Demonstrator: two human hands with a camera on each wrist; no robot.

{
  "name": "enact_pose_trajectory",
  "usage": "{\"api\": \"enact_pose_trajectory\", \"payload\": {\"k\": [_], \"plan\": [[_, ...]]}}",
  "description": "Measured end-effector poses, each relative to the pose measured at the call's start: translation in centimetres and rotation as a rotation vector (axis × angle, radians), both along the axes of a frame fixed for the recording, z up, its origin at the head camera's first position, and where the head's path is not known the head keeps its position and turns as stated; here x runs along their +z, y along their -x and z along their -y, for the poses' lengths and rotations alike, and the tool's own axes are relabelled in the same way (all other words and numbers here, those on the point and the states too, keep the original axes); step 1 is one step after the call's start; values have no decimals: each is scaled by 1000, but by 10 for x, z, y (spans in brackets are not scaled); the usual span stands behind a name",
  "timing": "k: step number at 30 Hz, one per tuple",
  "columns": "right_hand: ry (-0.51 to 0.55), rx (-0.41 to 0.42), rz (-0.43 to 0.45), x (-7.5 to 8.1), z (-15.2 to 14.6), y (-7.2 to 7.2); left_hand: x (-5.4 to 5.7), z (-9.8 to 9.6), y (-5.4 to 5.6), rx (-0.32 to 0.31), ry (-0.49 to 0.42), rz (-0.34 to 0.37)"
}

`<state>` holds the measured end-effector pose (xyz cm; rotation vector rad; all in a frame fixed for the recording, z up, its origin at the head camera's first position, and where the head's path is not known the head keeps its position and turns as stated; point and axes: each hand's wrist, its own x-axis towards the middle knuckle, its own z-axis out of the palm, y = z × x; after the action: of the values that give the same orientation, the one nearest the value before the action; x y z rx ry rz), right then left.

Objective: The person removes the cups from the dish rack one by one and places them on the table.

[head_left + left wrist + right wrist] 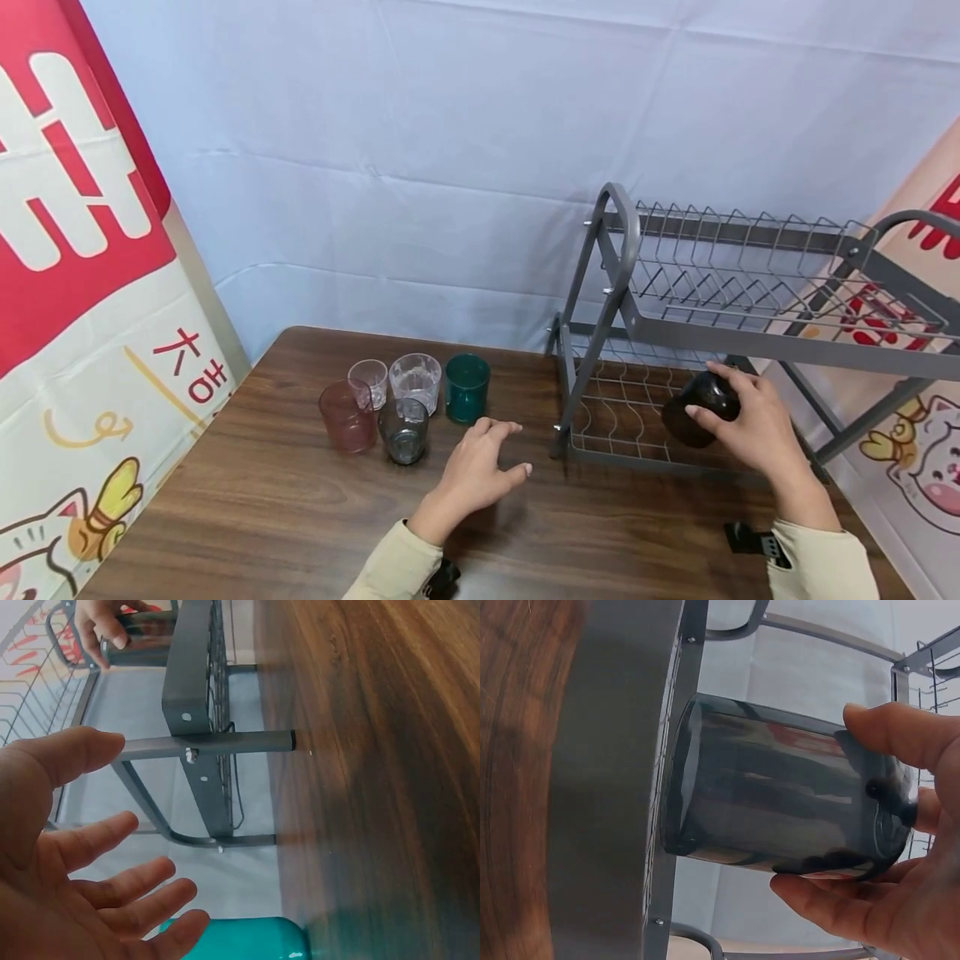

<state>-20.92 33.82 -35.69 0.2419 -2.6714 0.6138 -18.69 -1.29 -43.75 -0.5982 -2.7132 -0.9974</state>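
My right hand (757, 421) holds a dark, nearly black drinking glass (701, 408) at the lower tier of a grey metal dish rack (630, 325). In the right wrist view the thumb and fingers lie on opposite sides of the smoky glass (772, 791), and its far end is right at the lower wires. My left hand (480, 467) is over the table with fingers spread and nothing held. Closest to it stands a teal glass (467, 390), whose side also shows in the left wrist view beyond the fingertips.
Left of the teal glass stand two clear glasses (415, 383), a reddish glass (348, 417) and a grey glass (405, 429). The rack's upper tier (750, 258) overhangs the right hand. A pale cloth (420, 167) hangs behind the wooden table (300, 517).
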Motion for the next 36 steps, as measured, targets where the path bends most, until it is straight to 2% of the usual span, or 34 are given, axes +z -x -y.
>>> {"api": "enact_pose_trajectory", "payload": {"k": [7, 12, 20, 29, 36], "plan": [[22, -19, 6, -3, 8, -6, -1, -1, 3, -21, -143, 77], [26, -12, -1, -4, 14, -10, -5, -3, 5, -26, -240, 103], [40, -7, -30, -2, 23, -16, -7, -5, 4, -18, -296, 163], [97, -28, -55, -1, 33, -22, -8, -9, 3, -65, -401, 184], [137, -14, -70, -1, 38, -23, -8, -14, 2, -91, -491, 210]]}}
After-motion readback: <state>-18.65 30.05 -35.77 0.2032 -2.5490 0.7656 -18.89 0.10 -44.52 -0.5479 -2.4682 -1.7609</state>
